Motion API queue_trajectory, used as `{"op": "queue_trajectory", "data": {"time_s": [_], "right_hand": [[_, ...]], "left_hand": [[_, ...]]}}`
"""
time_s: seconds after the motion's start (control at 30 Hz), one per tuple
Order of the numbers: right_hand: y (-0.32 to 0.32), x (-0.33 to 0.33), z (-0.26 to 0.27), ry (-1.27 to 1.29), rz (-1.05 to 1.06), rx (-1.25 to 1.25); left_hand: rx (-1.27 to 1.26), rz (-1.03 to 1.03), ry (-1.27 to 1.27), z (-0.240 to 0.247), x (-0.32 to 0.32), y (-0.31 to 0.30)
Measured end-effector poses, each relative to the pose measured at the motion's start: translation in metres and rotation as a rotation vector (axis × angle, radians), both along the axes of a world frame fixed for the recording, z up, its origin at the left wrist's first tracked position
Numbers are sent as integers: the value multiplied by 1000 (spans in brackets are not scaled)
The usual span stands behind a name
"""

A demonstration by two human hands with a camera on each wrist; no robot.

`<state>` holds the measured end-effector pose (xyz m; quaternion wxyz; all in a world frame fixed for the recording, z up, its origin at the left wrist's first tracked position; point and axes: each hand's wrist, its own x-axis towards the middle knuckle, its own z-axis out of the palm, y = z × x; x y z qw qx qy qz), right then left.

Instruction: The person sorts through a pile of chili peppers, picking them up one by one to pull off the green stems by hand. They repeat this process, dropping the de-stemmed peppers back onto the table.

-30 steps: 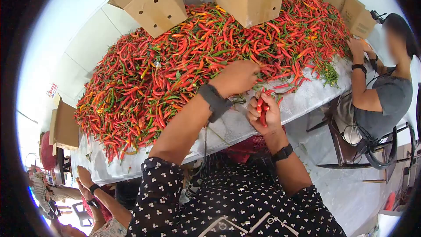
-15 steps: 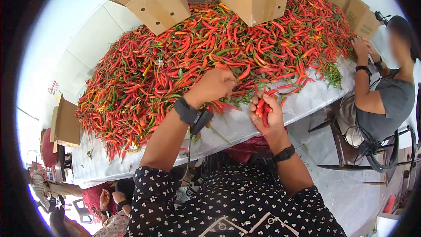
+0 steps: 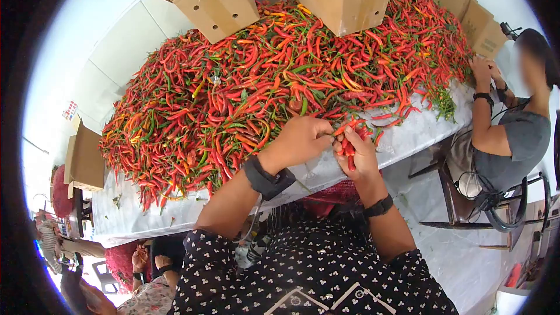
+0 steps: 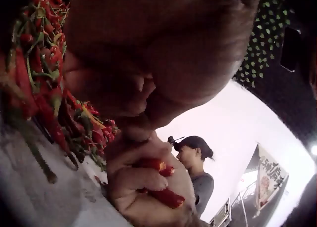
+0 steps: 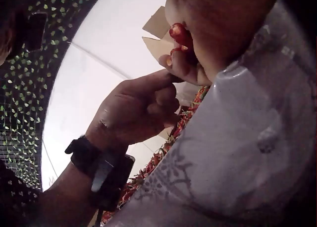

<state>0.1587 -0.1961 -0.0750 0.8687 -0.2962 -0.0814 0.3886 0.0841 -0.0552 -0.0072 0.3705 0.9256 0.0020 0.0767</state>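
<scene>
Several red chilies (image 3: pixel 350 150) lie in my right hand (image 3: pixel 363 154), which curls round them; in the left wrist view the pale, open ends of red chilies (image 4: pixel 169 197) stick out between its fingers. My left hand (image 3: pixel 298 141), its fingers bent, meets the right hand's fingertips from the left. An orange-red chili (image 3: pixel 347 126) spans the spot where the hands meet, one end at the left fingertips; its stem end is hidden. Behind both hands spreads a large heap of red, orange and green chilies (image 3: pixel 233 93) on the plastic-covered table (image 3: pixel 315 170).
Two cardboard boxes (image 3: pixel 217 6) (image 3: pixel 356 0) stand behind the heap, and another box (image 3: pixel 87 160) is at the left end. A seated person (image 3: pixel 507 122) works at the right end; other people sit at lower left. Green stems (image 3: pixel 444 104) lie near the right edge.
My left hand has drawn back from the heap and moved right to meet my right hand, with a chili at its fingertips. The right hand stays nearly in place, still gripping chilies.
</scene>
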Motion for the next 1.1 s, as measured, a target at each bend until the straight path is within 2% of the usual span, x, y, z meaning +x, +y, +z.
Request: {"op": "queue_trajectory", "data": {"time_s": [0.1, 0.17, 0.2, 0.3, 0.33, 0.37, 0.43, 0.47, 0.57, 0.63, 0.7, 0.77, 0.8, 0.83, 0.87, 0.93, 0.97, 1.03, 1.1], "right_hand": [[-5, 3, 2, 7, 54, -14], [-4, 11, -9, 53, 26, -18], [-3, 13, -5, 106, -1, -21], [-10, 12, 19, -8, -93, -61], [-11, 13, 35, -86, -161, -106], [-14, 17, 48, -164, -224, -162], [-19, 32, 84, -336, -395, -253], [-20, 40, 105, -431, -471, -230], [-19, 60, 188, -702, -691, -155], [-9, 90, 238, -979, -861, 1], [12, 117, 291, -1062, -1083, -45], [39, 164, 330, -1195, -1172, -229], [55, 185, 346, -1365, -962, -623], [65, 200, 353, -1494, -711, -1014], [69, 207, 351, -1485, -711, -1019], [73, 221, 338, -1592, -987, -1154], [69, 212, 330, -1594, -984, -1167], [47, 184, 303, -1824, -1165, -861], [26, 142, 266, -1773, -814, -957]], "left_hand": [[-10, -87, 2, 3, -1, -1], [-263, -231, -149, 6, -4, -7], [-369, -247, -83, 10, -7, -11], [-335, -178, -180, 11, -7, -11], [-318, -98, -144, 8, -7, -7], [-317, -102, -154, 6, -7, -2], [-463, 33, -67, 3, -8, 4], [-560, 42, -78, -2, -7, 6], [-602, 34, -107, 3, -9, 7], [-607, 14, -123, 0, -8, 8], [-647, 17, -75, 0, -8, 9], [-653, 32, -84, 0, -8, 10], [-660, 47, -86, 1, -9, 10], [-667, 58, -83, 2, -11, 10], [-666, 55, -74, 2, -12, 10], [-658, 125, -78, 2, -14, 12], [-667, 119, -74, -1, -13, 13], [-705, 123, -107, -6, -12, 17], [-788, 130, -49, -1, -12, 17]]}}
